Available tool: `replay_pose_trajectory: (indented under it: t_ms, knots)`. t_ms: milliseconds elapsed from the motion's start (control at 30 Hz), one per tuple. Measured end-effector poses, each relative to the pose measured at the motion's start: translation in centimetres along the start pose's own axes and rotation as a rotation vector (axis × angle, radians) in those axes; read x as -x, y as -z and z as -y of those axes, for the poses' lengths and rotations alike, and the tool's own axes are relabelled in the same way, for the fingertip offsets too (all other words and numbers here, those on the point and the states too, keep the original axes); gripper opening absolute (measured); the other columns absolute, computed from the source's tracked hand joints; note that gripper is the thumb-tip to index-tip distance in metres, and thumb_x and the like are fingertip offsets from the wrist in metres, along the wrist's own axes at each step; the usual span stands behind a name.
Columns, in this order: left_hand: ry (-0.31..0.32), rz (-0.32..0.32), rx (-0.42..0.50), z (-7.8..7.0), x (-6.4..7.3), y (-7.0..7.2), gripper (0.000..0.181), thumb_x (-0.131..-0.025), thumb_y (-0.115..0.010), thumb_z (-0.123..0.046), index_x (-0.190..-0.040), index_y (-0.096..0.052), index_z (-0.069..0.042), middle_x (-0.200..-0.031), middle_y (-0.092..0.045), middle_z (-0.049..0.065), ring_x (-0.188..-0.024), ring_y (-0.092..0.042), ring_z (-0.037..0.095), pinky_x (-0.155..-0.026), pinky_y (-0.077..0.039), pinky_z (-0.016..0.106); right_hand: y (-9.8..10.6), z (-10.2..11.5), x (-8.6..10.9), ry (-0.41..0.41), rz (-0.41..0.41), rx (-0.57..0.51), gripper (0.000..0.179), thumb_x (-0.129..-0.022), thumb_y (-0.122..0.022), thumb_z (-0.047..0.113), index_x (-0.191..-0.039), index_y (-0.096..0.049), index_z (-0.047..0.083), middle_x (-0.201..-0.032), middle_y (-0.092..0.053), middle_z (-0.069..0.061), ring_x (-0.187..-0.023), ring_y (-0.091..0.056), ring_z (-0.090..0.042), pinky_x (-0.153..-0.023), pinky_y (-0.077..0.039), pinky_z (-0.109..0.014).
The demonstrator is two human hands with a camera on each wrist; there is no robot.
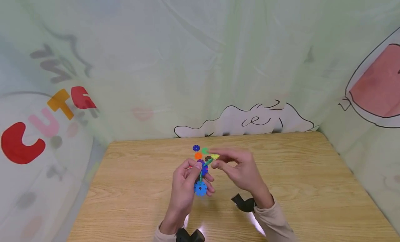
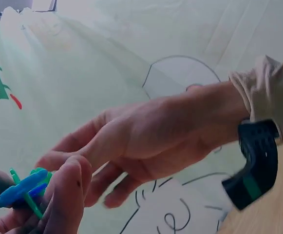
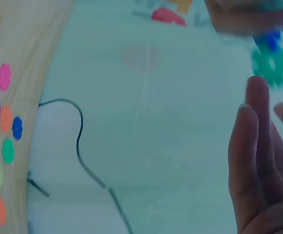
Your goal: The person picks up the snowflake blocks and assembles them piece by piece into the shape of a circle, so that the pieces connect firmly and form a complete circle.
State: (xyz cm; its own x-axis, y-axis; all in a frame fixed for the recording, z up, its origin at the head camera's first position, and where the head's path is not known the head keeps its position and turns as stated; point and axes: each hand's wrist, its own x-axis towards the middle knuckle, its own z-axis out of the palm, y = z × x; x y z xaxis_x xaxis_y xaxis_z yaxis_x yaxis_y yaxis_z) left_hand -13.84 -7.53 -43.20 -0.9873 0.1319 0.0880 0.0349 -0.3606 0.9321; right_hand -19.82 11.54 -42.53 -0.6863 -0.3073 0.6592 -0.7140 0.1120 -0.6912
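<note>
My left hand (image 1: 184,183) holds a cluster of joined, notched plastic discs over the table, its thumb pressed against them. A light blue disc (image 1: 200,188) sits at the cluster's near end, with a darker blue disc (image 1: 204,169) farther up and a green disc (image 1: 208,162) edge-on at the far end. Just right of that green disc is my right hand (image 1: 242,169), thumb and fingers spread apart. In the right wrist view, a blurred green disc (image 3: 270,66) shows beyond the extended fingertips. Parts of the cluster are hidden behind the left fingers.
Loose notched discs lie on the wooden table (image 1: 131,193) beyond the hands, among them dark blue (image 1: 196,148), orange (image 1: 198,155) and yellow (image 1: 215,156) ones. A pale printed curtain (image 1: 200,68) hangs behind the table and along its sides.
</note>
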Motion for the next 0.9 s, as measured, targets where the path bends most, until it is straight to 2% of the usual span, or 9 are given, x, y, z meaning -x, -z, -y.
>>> replay_pose_trajectory:
  t_ms: [100, 200, 267, 367, 467, 600, 767, 900]
  knots:
    - [0.015, -0.071, 0.007, 0.0, -0.2, 0.5, 0.018, -0.111, -0.050, -0.016, -0.098, -0.052, -0.005, -0.073, -0.072, 0.002, -0.053, -0.070, 0.014, -0.052, -0.062, 0.030, 1.2, -2.2, -0.2, -0.210, -0.058, 0.029, 0.028, -0.096, -0.075, 0.000, -0.124, -0.075, 0.002, -0.109, -0.079, -0.018, -0.073, -0.075, -0.011, -0.063, -0.063, -0.027]
    - [0.014, -0.131, 0.030, 0.0, -0.1, 0.8, 0.019, -0.111, -0.050, -0.016, -0.094, -0.050, -0.005, -0.068, -0.069, 0.000, -0.048, -0.066, 0.012, -0.045, -0.056, 0.024, 2.0, -5.9, -0.1, -0.460, -0.124, 0.099, 0.029, -0.103, -0.071, 0.017, -0.128, -0.074, 0.003, -0.110, -0.076, -0.021, -0.072, -0.075, -0.016, -0.061, -0.063, -0.029]
    - [0.016, -0.144, 0.058, 0.1, 0.0, 0.7, 0.021, -0.110, -0.049, -0.017, -0.092, -0.050, -0.006, -0.066, -0.067, -0.001, -0.045, -0.064, 0.011, -0.040, -0.051, 0.021, 2.1, -8.8, 0.3, -0.620, -0.106, 0.160, 0.036, -0.104, -0.070, 0.026, -0.131, -0.072, 0.002, -0.112, -0.075, -0.022, -0.075, -0.076, -0.021, -0.062, -0.062, -0.028]
    - [0.022, -0.142, 0.104, 0.3, 0.3, 0.3, 0.023, -0.111, -0.048, -0.018, -0.090, -0.049, -0.007, -0.063, -0.064, -0.003, -0.041, -0.059, 0.008, -0.037, -0.043, 0.017, 1.4, -12.5, 1.3, -0.773, -0.003, 0.238, 0.043, -0.105, -0.068, 0.029, -0.137, -0.067, -0.001, -0.118, -0.074, -0.024, -0.082, -0.078, -0.028, -0.068, -0.061, -0.026]
    - [0.013, -0.129, 0.125, 0.4, 0.4, -0.2, 0.026, -0.111, -0.047, -0.019, -0.088, -0.048, -0.008, -0.061, -0.063, -0.004, -0.039, -0.054, 0.006, -0.036, -0.040, 0.016, 0.6, -14.9, 2.2, -0.820, 0.074, 0.322, 0.045, -0.104, -0.069, 0.031, -0.137, -0.066, 0.001, -0.120, -0.074, -0.022, -0.095, -0.076, -0.029, -0.079, -0.060, -0.030]
    - [-0.005, -0.124, 0.120, 0.3, 0.5, -0.7, 0.027, -0.112, -0.046, -0.021, -0.088, -0.048, -0.008, -0.061, -0.062, -0.004, -0.038, -0.050, 0.005, -0.035, -0.040, 0.015, -0.2, -16.0, 2.7, -0.779, 0.106, 0.412, 0.037, -0.100, -0.073, 0.031, -0.127, -0.073, 0.005, -0.113, -0.075, -0.016, -0.104, -0.069, -0.031, -0.086, -0.055, -0.040]
    - [-0.018, -0.139, 0.108, 0.1, 0.6, -1.1, 0.027, -0.112, -0.046, -0.021, -0.089, -0.048, -0.008, -0.060, -0.060, -0.005, -0.041, -0.052, 0.004, -0.035, -0.041, 0.016, -0.6, -15.8, 2.5, -0.743, 0.158, 0.505, 0.022, -0.095, -0.079, 0.028, -0.108, -0.076, 0.010, -0.101, -0.074, -0.009, -0.093, -0.067, -0.026, -0.077, -0.051, -0.037]
    - [-0.028, -0.154, 0.079, 0.1, 0.6, -1.2, 0.030, -0.112, -0.045, -0.022, -0.087, -0.045, -0.005, -0.060, -0.060, -0.004, -0.043, -0.052, 0.004, -0.034, -0.040, 0.016, -0.6, -15.5, 2.3, -0.751, 0.194, 0.533, 0.020, -0.093, -0.082, 0.025, -0.098, -0.074, 0.008, -0.092, -0.072, -0.007, -0.083, -0.064, -0.022, -0.073, -0.049, -0.033]
